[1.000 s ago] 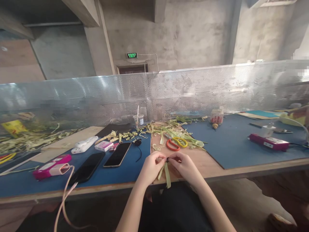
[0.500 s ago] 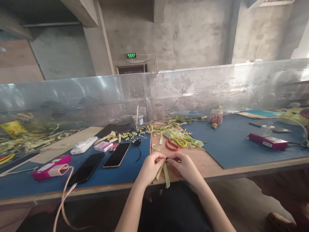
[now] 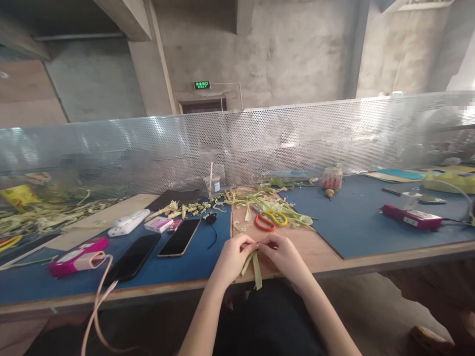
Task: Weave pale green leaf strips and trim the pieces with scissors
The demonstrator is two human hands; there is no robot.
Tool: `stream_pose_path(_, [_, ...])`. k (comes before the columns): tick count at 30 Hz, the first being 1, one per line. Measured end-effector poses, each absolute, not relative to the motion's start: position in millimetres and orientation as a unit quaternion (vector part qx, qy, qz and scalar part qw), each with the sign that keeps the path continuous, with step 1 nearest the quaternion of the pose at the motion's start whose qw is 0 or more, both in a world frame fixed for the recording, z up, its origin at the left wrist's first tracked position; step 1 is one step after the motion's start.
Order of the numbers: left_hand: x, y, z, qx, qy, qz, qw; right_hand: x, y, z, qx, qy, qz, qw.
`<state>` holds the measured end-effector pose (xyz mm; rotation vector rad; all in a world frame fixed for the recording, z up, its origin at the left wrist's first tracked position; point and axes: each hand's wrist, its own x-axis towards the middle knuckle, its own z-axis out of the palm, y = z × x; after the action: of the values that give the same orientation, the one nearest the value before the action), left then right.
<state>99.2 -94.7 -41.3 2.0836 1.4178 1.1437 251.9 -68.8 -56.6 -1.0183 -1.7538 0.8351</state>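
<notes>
My left hand (image 3: 237, 252) and my right hand (image 3: 277, 251) meet fingertip to fingertip over the wooden part of the table's front edge. Both are closed in a pinch on pale green leaf strips (image 3: 257, 271), whose loose ends hang below the fingers. The pinched part is hidden by my fingertips. Just beyond my hands lie scissors (image 3: 265, 223) with one red and one yellow handle loop. Loose pale green strips (image 3: 256, 200) are spread around and behind the scissors.
Left of my hands, two black phones (image 3: 180, 238) lie on the blue mat, beside a small pink-and-white box (image 3: 159, 224). A plastic cup with a straw (image 3: 212, 185) and a jar (image 3: 332, 178) stand farther back. A perforated metal screen (image 3: 260, 143) borders the table.
My fingertips have shifted slightly and now cover the small dark bit that showed between them. The hanging strips have swung a little to the right.
</notes>
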Motion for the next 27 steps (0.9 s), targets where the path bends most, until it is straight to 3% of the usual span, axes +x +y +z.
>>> stream_pose_path(16, [100,-86,-47,0.712,0.549,0.411,0.151,248,-71,-58,-0.444,-0.739,0.196,0.468])
stream_pose_path(27, [100,-89,-42,0.708,0.539,0.41,0.201,249,-67,-60,-0.436,-0.739,0.228,0.461])
